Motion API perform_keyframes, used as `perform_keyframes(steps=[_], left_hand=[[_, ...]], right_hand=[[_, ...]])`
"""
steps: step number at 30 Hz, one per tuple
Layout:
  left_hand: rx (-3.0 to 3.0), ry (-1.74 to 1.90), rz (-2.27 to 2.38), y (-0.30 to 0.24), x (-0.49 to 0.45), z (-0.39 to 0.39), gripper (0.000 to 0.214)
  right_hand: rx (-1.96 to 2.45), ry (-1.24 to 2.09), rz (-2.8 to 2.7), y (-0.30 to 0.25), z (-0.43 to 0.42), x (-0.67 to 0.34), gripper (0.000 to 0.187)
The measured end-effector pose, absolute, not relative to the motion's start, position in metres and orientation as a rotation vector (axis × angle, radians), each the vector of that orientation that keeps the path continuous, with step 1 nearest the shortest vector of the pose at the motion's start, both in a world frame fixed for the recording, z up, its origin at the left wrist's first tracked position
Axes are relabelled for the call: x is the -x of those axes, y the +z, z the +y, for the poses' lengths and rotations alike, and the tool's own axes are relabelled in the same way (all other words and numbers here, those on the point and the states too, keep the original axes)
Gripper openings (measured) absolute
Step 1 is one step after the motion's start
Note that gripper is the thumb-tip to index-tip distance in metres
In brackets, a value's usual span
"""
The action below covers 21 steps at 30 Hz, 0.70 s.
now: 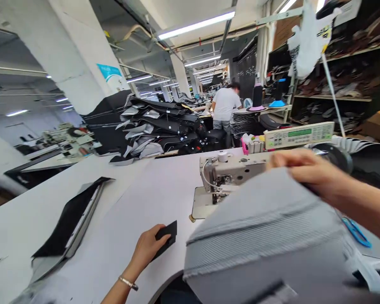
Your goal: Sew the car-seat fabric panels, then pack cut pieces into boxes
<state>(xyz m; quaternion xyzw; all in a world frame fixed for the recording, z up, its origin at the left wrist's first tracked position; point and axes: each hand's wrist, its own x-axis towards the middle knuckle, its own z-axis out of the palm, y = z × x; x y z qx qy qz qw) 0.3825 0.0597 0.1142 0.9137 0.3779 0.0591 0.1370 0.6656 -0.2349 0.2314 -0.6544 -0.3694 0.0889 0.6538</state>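
My left hand [148, 248], with a bracelet at the wrist, is closed on a small black fabric piece [168, 238] just above the white table [136, 207]. Raised at the right, my right hand [307, 169] pinches the top corner of a large grey fabric panel [259, 236] with ribbed, stitched bands. The panel hangs down in front of the sewing machine [220, 173] and covers part of it. Its lower edge is blurred and runs out of the picture.
A stack of black and grey panels [45, 236] lies on the table at the left. Blue scissors [357, 233] rest at the right. Behind the machine stand a control panel [299, 135] and thread cones [257, 97]. A person [225, 105] in white stands farther back near piled panels [158, 122].
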Motion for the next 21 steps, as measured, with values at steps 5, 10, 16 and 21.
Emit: perform_keyframes(steps=[5, 10, 16, 21], left_hand=[[-2.658, 0.333, 1.365, 0.147, -0.319, 0.076, 0.037], [-2.501, 0.712, 1.785, 0.192, -0.266, 0.093, 0.041], [-2.819, 1.593, 1.446, 0.192, -0.291, 0.104, 0.033], [-3.517, 0.654, 0.249, 0.098, -0.373, 0.080, 0.023]], right_hand=[[0.867, 0.599, -1.488, 0.294, -0.146, -0.596, 0.011], [0.797, 0.644, -1.835, 0.268, -0.099, -0.564, 0.007], [1.236, 0.368, -2.465, 0.105, -0.088, -0.525, 0.011], [1.353, 0.543, -2.420, 0.038, -0.098, -0.520, 0.021]])
